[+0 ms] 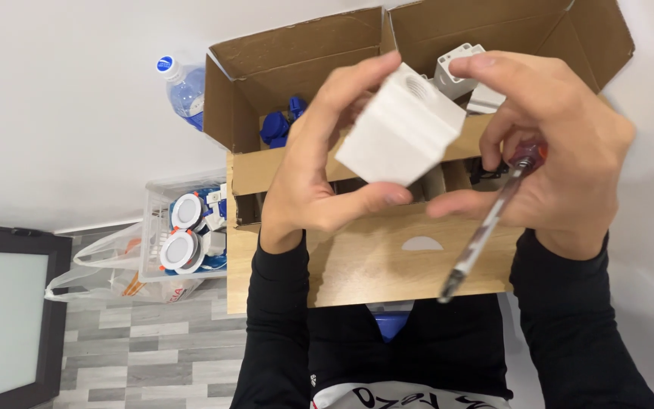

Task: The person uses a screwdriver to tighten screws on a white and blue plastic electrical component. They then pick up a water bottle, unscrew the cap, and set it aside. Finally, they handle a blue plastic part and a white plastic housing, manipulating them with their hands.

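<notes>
From the head camera, the left hand [319,163] pinches a white plastic block [401,129] with a threaded hole in its top face, held in the air above the wooden desk [365,261]. The right hand [562,151] touches the block's upper corner with thumb and forefinger, while its other fingers curl around a screwdriver [486,227] that points down and toward the body.

The left grip holds the block only by its edges, so it could twist free and drop. The loosely tucked screwdriver could also slide out.

An open cardboard box [304,68] behind the hands holds blue fittings [278,125] and white fittings [456,72]. A clear plastic bin [159,198] on the grey floor holds round white lamp fittings [183,231].
</notes>
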